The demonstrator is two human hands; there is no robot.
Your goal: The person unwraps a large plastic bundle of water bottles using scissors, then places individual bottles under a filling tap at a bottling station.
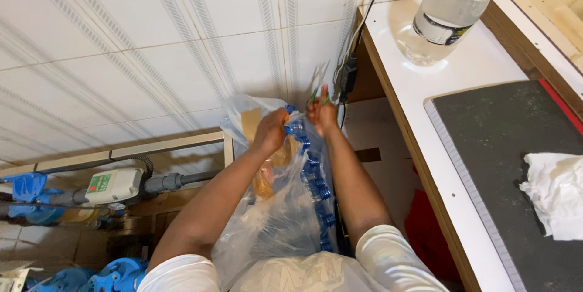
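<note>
Your left hand (270,131) is closed on the top of a clear plastic bag (273,219) of blue-capped bottles (316,189), grip pinching the bag neck. Your right hand (322,113) is closed too, pinching a thin green tie (314,95) at the bag's mouth. The bag hangs between your forearms, down in front of you, near the tiled wall (152,37). To your right, the white table (467,67) carries a large clear water bottle (449,13), a dark mat (504,146) and a crumpled white cloth (555,192). Low left: a grey pump unit (112,186) with blue fittings (115,274).
</note>
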